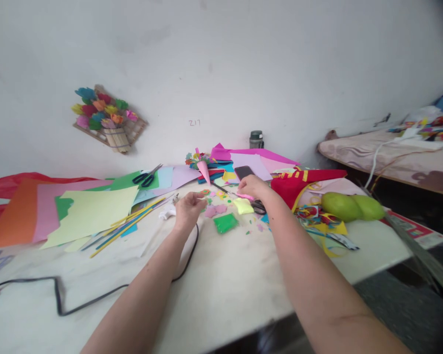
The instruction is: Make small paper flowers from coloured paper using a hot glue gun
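My left hand point(189, 205) is closed in a pinch above the table, and what its fingertips hold is too small to make out. Around it lie small coloured paper cutouts point(216, 210) and a crumpled white piece point(167, 212). My right hand point(254, 187) reaches further over, its fingers curled down at a bright pink packet point(245, 196); whether they grip it is hidden. Just behind that hand is a dark phone point(243, 172). Between my arms are a green packet point(226, 223) and a yellow packet point(243, 206). Black-handled scissors point(259, 207) lie partly under my right wrist.
Coloured paper sheets point(92, 216) with thin strips cover the left, under other scissors point(146, 178). A pink paper cone of flowers point(203, 169) lies at the back. A black cable point(59, 295) crosses the table point(221, 285). Green fruits point(339, 206) and red cloth point(295, 187) are right.
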`<state>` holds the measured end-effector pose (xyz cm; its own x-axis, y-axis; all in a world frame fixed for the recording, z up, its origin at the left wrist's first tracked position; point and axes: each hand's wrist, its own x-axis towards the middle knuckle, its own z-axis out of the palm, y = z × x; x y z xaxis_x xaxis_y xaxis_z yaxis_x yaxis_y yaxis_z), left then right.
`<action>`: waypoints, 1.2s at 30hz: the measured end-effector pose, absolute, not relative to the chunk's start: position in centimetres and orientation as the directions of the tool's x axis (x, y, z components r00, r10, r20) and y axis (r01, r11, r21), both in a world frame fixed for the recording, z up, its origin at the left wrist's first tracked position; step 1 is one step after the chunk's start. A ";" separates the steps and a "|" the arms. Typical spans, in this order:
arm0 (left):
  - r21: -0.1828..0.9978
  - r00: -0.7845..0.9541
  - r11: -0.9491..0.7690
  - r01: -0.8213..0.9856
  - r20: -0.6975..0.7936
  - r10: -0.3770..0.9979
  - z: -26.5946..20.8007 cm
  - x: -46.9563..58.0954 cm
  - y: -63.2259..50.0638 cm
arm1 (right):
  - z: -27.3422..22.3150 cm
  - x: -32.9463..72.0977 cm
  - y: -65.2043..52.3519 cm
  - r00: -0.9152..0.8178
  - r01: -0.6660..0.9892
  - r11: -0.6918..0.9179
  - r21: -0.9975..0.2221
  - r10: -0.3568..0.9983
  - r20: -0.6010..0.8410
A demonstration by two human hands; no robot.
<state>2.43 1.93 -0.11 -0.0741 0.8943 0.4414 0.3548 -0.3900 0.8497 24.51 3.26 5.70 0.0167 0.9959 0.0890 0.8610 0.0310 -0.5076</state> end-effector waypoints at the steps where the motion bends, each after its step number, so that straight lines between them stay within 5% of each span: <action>1: 0.844 -0.076 -0.393 0.366 0.448 0.891 0.0 2.4 1.9 | 5.9 24.5 3.1 0.014 0.886 0.018 -0.464 0.998 0.066; 10: 0.675 -0.080 -0.353 0.648 0.521 0.850 0.8 2.3 1.0 | 5.8 25.4 3.5 -0.250 0.925 0.176 -0.336 0.949 -0.192; 18: 0.462 0.449 -0.586 0.665 0.380 0.809 1.0 3.9 -0.7 | 5.7 24.6 3.1 -0.207 0.976 0.177 -0.129 0.936 -0.283; 24: 0.310 0.539 -0.606 0.732 0.281 0.794 0.5 4.4 -0.9 | 5.3 24.0 3.2 -0.224 0.973 0.205 -0.104 0.950 -0.217; 31: 0.407 0.482 -0.609 0.681 0.378 0.791 0.4 3.9 -0.6 | 4.6 24.0 3.3 -0.323 0.900 0.302 -0.314 0.946 -0.017; 36: 0.694 0.222 -0.471 0.545 0.422 0.879 0.7 4.0 -0.2 | 4.4 23.4 3.6 -0.441 0.770 0.500 -0.397 0.866 0.235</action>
<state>3.96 -0.24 0.75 0.2219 0.8789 0.4223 0.5447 -0.4709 0.6940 23.44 3.63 4.39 -0.4412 0.8661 0.2352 0.7696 0.4999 -0.3972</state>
